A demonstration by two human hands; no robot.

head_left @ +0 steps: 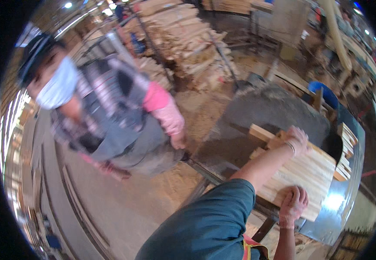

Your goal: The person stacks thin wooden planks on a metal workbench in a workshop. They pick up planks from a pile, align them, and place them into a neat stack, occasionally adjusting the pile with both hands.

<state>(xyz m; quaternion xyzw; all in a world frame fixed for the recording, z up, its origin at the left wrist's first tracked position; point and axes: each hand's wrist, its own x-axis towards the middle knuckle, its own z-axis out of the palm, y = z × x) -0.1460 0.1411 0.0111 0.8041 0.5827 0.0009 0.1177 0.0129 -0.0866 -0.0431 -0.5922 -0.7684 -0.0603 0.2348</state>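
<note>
**Left hand (297, 142) bending over the wooden panel's (302, 175) upper edge!**

The right hand (293, 203) is pressing curled fingers onto its lower edge; whether either is truly clamping, I can't tell. The panel is lying right of centre, and the work is looking well along: most slats are sitting side by side, but one strip (260, 132) is jutting out upper left, apparently awaiting alignment. More loose strips (347, 142) are waiting at far right.

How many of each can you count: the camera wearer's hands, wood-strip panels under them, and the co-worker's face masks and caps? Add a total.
Left hand and right hand: 2
Wood-strip panel: 1
Face mask: 1
Cap: 1
Total: 5
</note>
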